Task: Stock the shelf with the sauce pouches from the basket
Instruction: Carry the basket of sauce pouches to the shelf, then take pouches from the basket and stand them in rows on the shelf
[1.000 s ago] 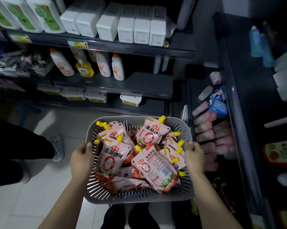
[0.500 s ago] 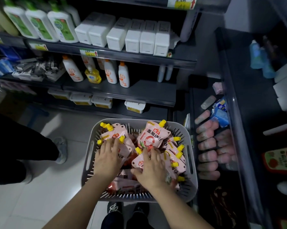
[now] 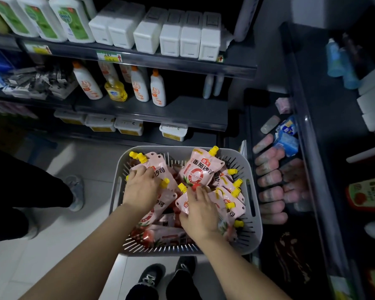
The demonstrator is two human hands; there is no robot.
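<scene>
- We see both hands down in the grey basket (image 3: 253,215), which sits on the pale floor (image 3: 52,245) by our shoes.
- Our left hand (image 3: 141,191) lies on a sauce pouch (image 3: 158,169) at the basket's 10 o'clock, fingers curled over it; whether they clamp it, we cannot tell.
- Our right hand (image 3: 200,214) presses on another pouch (image 3: 183,204) near the middle, fingers spread loosely.
- One more pouch (image 3: 200,167) leans upright at 12 o'clock, yellow cap up.
- The dark shelf (image 3: 268,191) stands just beside the basket at 3 o'clock.
</scene>
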